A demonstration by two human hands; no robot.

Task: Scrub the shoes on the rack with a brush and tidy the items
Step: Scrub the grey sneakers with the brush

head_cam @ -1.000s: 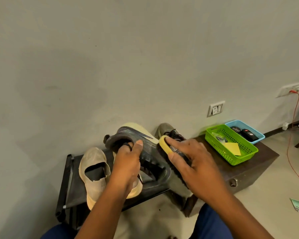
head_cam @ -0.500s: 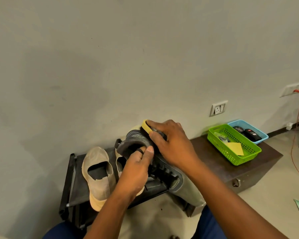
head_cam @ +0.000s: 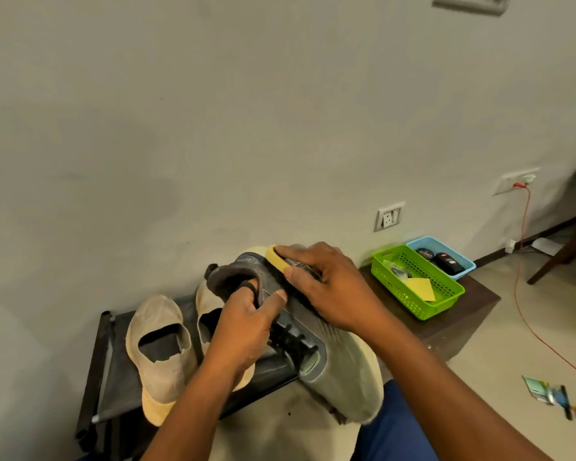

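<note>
Plain grey wall (head_cam: 213,128) fills most of your view, with a black shoe rack (head_cam: 113,367) standing against its foot and a dark wooden box (head_cam: 453,314) just beside the rack on the right. Your left hand (head_cam: 243,331) grips the grey sneaker (head_cam: 333,354) by its collar, with your fingers hooked inside the opening and your thumb pressed on the outside near the laces; the shoe is lifted off the rack and tilted, heel toward the wall, toe pointing down toward your knee. Your right hand (head_cam: 330,287) curls round the yellow-backed brush (head_cam: 278,259), holding it against the sneaker's side near the heel. On the rack, a pair of tan slip-on shoes (head_cam: 157,347) lies with the openings facing up; the right one of the pair is mostly hidden behind your left hand. On the wooden box sits a green basket (head_cam: 446,301) holding a yellow sheet (head_cam: 421,287), and touching it on the far side is a blue basket (head_cam: 463,261) with dark items inside. A wall socket (head_cam: 389,216) is above the box, and an orange cable (head_cam: 526,294) trails from another outlet across the floor.
</note>
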